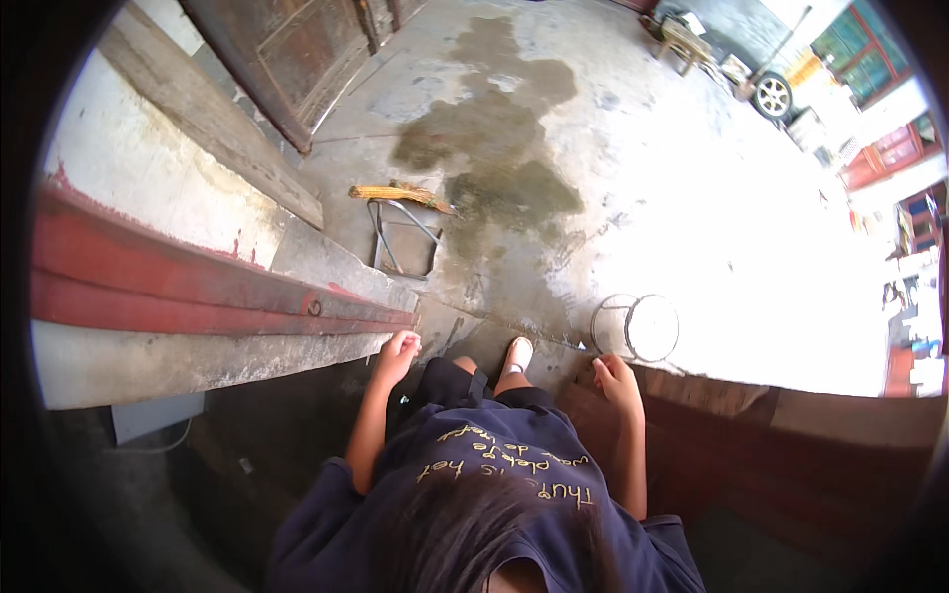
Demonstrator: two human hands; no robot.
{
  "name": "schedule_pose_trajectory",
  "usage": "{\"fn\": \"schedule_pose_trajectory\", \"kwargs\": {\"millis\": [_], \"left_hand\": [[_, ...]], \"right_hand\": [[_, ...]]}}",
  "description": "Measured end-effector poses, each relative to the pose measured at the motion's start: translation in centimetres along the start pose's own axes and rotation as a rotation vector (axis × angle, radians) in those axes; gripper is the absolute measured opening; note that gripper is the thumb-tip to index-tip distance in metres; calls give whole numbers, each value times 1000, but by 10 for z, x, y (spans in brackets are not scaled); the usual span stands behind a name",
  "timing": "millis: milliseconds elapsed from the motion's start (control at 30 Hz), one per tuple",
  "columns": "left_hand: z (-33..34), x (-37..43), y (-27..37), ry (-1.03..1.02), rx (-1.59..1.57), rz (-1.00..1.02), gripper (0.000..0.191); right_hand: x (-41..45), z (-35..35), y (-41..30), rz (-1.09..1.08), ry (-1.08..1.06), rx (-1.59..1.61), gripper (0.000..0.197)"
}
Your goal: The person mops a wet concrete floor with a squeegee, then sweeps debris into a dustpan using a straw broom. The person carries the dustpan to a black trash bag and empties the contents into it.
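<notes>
My left hand (400,353) hangs loosely curled beside the end of a red-painted wooden frame; nothing shows in it. On the other side of my body, my right hand (614,379) has its fingers bent, also with nothing visible in it, near a wooden door edge (700,389). Between the hands, one foot in a light shoe (518,354) steps on the concrete at a doorway. Ahead of the left hand is a metal-framed stool (406,248), with a straw broom (400,193) against it. A round stool (652,328) stands just beyond the right hand.
A dark wet patch (504,148) spreads over the concrete floor ahead. An old wooden door (296,67) stands at the upper left. Along the far right wall are a wooden stool (683,43), a shovel (747,89) and a wheel (772,96). The sunlit floor is overexposed.
</notes>
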State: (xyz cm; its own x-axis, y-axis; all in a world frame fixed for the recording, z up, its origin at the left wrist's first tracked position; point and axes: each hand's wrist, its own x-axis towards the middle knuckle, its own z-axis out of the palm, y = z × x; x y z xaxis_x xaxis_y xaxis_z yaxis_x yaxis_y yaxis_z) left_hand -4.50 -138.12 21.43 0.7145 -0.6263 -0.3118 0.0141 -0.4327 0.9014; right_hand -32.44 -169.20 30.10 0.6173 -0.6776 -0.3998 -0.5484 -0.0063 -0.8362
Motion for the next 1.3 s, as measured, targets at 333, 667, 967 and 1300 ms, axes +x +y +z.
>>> {"fn": "schedule_pose_trajectory", "kwargs": {"millis": [333, 667, 967, 1300], "left_hand": [[30, 108, -7, 449, -354, -89, 19], [-61, 383, -97, 890, -117, -406, 57], [-109, 476, -122, 779, 125, -586, 86], [-58, 483, -128, 982, 223, -729, 64]], "right_hand": [[298, 27, -140, -262, -475, -59, 22], [517, 303, -193, -919, -849, -580, 59], [563, 546, -236, -1156, -1179, -947, 83], [587, 608, -215, -1355, -1670, -525, 46]]}}
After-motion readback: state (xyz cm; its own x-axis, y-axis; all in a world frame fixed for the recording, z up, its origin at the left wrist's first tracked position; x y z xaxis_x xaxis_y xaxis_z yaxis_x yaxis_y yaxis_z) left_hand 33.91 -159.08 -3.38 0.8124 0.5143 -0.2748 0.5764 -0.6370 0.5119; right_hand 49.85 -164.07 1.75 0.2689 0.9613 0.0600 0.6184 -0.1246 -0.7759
